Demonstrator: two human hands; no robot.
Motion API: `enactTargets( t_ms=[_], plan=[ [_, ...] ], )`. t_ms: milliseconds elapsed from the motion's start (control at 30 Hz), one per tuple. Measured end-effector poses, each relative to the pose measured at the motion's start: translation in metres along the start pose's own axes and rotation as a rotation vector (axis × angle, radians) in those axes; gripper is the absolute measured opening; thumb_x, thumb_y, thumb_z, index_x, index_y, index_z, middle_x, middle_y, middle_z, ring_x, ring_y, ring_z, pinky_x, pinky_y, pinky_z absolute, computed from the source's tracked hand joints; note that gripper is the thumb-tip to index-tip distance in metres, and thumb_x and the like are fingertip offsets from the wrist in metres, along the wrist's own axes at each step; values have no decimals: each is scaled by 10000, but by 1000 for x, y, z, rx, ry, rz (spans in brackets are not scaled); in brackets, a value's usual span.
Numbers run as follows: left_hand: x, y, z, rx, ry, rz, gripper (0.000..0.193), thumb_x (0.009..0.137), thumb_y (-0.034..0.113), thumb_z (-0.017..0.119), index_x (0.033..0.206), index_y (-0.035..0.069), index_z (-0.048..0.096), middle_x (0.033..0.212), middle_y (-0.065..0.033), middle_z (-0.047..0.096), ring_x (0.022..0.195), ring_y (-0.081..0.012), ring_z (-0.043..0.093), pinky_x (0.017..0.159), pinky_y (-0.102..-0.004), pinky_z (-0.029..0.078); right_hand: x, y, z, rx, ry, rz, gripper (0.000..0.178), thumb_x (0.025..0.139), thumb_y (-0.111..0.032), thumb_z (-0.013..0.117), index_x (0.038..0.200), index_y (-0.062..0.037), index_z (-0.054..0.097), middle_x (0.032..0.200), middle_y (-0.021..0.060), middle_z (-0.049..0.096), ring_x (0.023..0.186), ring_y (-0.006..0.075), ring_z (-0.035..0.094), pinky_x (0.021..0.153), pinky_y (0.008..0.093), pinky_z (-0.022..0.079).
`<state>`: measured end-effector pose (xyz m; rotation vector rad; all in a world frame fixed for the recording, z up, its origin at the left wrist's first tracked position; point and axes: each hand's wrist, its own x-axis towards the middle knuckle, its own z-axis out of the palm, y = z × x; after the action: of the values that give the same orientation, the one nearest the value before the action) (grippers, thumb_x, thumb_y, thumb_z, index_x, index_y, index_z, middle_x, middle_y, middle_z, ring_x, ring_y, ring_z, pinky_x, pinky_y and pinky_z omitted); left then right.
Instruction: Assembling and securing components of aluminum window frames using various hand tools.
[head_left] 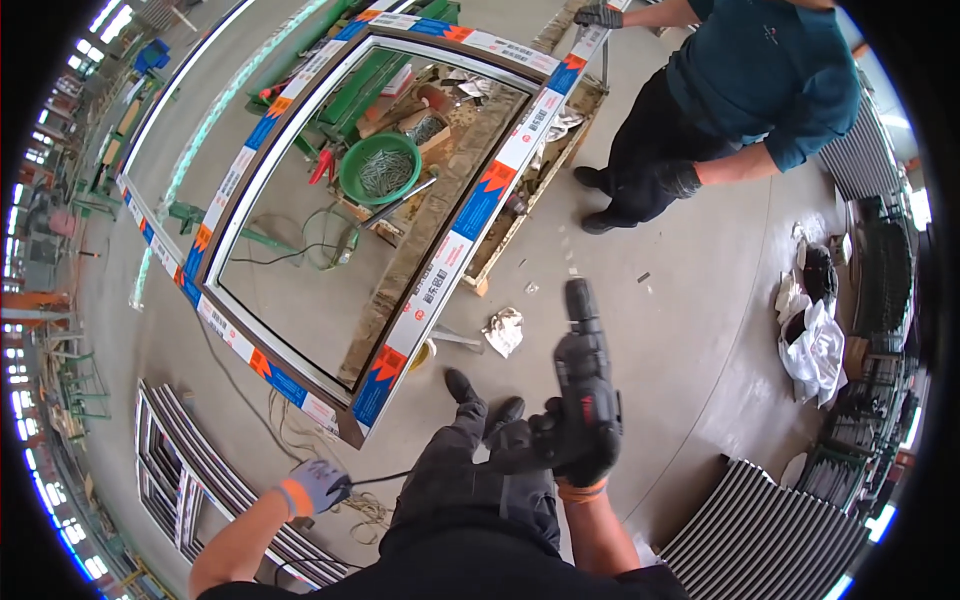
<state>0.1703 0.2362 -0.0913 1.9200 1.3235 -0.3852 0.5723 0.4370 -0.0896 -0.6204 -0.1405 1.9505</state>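
My right hand [572,445], gloved in black with an orange cuff, grips a black corded power drill [583,365]. The drill points away from me, apart from the frame. In its grey glove my left hand [318,487] is closed around the black power cord [382,478], which runs across my legs toward the drill handle. Ahead lies a large window frame [468,222] wrapped in white, blue and orange protective tape. Its near corner sits between my two hands, and neither hand touches it. A co-worker's gloved hand [598,16] rests on the frame's far right corner.
Through the frame opening show a green bowl [350,180] of screws and a cluttered wooden bench [440,215]. The co-worker [765,80] stands at the far right. Metal profiles [765,530] are stacked at near right, more frames [185,470] at left. Crumpled wrapping [504,331] lies on the floor.
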Motion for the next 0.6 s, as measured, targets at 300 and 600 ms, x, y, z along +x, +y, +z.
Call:
enactTargets(
  t_ms=[300, 600],
  plan=[
    [92, 5, -186, 108, 475, -233, 181, 759, 219, 656, 917, 133, 673, 820, -88, 656, 864, -312, 596, 874, -437, 444, 72, -40, -19, -322, 72, 35, 850, 710, -472, 732, 1322, 53, 463, 1090, 209, 628, 922, 332, 663, 739, 431, 562],
    [350, 37, -282, 385, 109, 103, 222, 776, 282, 643, 940, 133, 644, 899, -50, 649, 851, -255, 598, 828, -385, 441, 215, -219, -70, -676, 48, 43, 847, 757, -493, 729, 1347, 54, 464, 1021, 163, 664, 882, 240, 681, 757, 350, 566]
  ],
)
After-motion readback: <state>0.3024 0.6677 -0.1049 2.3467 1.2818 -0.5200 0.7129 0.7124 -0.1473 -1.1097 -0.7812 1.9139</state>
